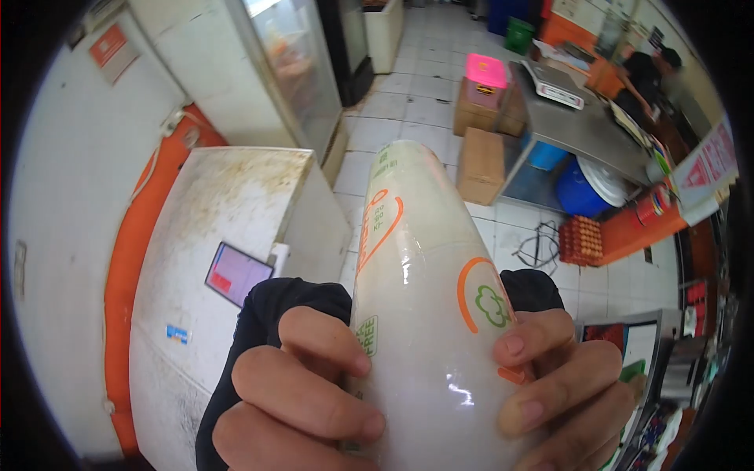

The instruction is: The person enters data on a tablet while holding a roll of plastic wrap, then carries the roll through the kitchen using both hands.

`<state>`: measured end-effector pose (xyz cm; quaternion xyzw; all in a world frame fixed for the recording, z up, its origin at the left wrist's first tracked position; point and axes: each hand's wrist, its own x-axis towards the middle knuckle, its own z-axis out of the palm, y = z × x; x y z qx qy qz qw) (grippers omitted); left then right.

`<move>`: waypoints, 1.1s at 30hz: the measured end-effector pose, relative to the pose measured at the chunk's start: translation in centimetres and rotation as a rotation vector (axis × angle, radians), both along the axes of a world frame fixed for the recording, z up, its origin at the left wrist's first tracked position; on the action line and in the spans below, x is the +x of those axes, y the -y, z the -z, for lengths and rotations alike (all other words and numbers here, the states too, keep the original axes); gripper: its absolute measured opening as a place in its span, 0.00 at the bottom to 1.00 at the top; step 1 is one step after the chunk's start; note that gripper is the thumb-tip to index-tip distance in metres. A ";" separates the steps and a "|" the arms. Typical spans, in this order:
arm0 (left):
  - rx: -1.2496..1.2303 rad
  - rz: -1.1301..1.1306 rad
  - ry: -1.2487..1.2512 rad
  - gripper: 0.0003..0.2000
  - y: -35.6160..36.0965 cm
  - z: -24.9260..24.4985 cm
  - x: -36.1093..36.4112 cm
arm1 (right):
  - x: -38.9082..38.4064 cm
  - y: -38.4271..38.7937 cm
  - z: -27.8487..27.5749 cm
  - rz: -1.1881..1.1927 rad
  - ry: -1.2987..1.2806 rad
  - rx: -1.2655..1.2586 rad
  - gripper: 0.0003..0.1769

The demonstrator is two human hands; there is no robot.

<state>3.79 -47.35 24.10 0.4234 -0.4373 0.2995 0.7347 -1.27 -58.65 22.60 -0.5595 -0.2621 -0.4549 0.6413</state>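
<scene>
A long, pale cylindrical pack (pixel 428 314) in glossy clear plastic, printed in orange and green, fills the middle of the view and points away from me. The wrap hides what is inside; it could be a stack of cups or a roll. My left hand (pixel 306 385) has its fingers curled around the pack's left side. On the other side, my right hand (pixel 561 388) grips it with bent fingers. Both thumbs are out of sight, and the pack's near end runs past the bottom edge.
A white chest (pixel 212 204) with a tablet (pixel 238 273) on top stands left. Ahead right is a metal table (pixel 597 125) with a scale (pixel 554 82). Cardboard boxes (pixel 481 165), a blue barrel (pixel 585 188) and egg trays (pixel 581 240) sit nearby. A person (pixel 640 82) is at the back right.
</scene>
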 end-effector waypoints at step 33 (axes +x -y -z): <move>-0.030 -0.123 -0.076 0.12 -1.2 1.3 12.7 | 12.2 -3.0 0.6 0.060 -0.346 0.155 0.15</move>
